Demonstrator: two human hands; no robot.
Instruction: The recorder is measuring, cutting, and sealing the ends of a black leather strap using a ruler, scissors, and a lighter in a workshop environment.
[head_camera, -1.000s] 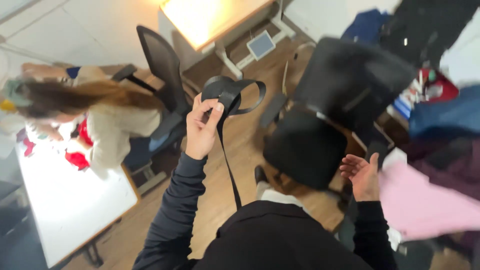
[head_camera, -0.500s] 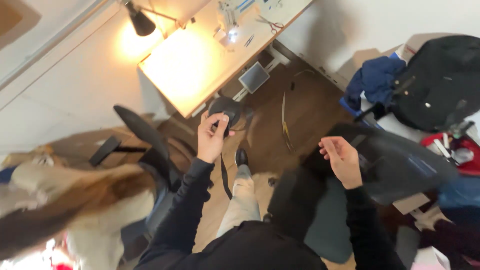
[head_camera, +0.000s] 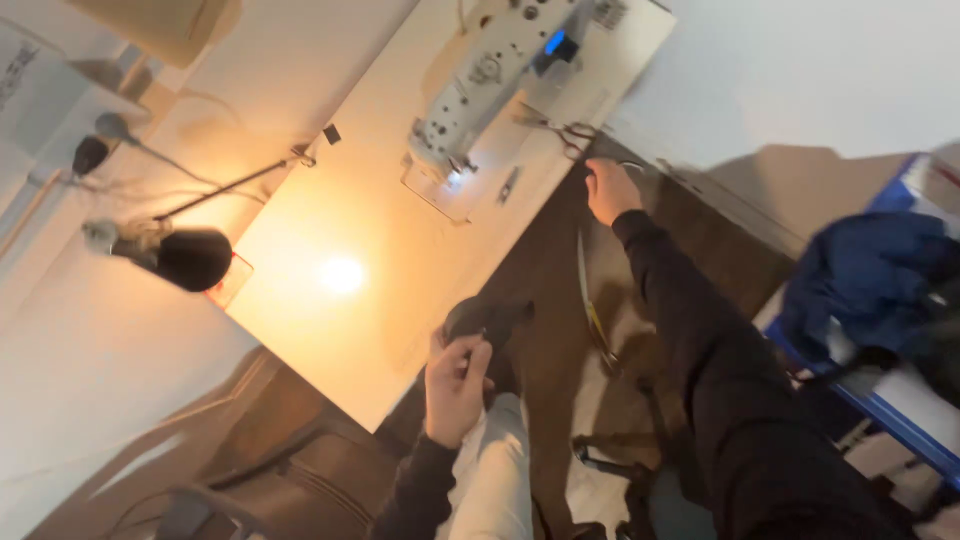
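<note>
Left hand (head_camera: 455, 385) near the lap, fingers curled tight around one dark strap (head_camera: 488, 322) | right hand (head_camera: 610, 190) stretched out, resting on the table (head_camera: 380, 200) edge, grip unclear | one sewing machine (head_camera: 495, 70), one pair of scissors (head_camera: 560, 130), one lamp (head_camera: 185, 255).

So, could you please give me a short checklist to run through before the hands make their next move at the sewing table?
1. Left hand grips the dark strap: ok, fingers closed on it.
2. Right hand is at the table edge: ok, though what it touches cannot be told.
3. Scissors lie clear of the right hand: ok, apart.
4. Sewing machine area is lit: ok, a small light glows near the needle.
5. Desk lamp is on: ok.
6. Strap free of tangles: cannot tell, blurred.
</note>
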